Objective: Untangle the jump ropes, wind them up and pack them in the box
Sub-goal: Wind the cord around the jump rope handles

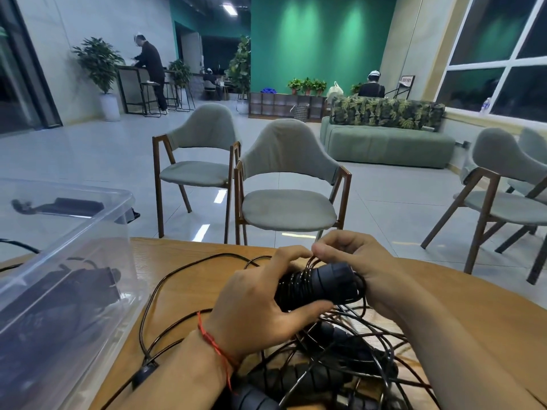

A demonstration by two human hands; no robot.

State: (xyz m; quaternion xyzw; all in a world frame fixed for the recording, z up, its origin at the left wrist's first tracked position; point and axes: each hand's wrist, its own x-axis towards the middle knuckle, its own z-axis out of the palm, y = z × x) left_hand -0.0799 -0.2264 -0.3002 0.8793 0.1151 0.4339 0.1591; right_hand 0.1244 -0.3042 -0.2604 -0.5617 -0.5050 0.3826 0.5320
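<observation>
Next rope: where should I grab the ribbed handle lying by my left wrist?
Grip the ribbed handle round its near end, from above: it lies flat on the table, that end looks bare, and cords cross the rest.

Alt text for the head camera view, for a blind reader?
The left hand grips black jump-rope handles wrapped in thin black cord while the right hand pinches the cord, over a wooden table. Tangled black ropes lie nearby; a clear plastic box stands left.

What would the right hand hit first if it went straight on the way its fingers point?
Likely the left hand: the right hand, fingers curled, points left over the rope-wound handles, almost at the left fingertips. Depth is unclear.
</observation>
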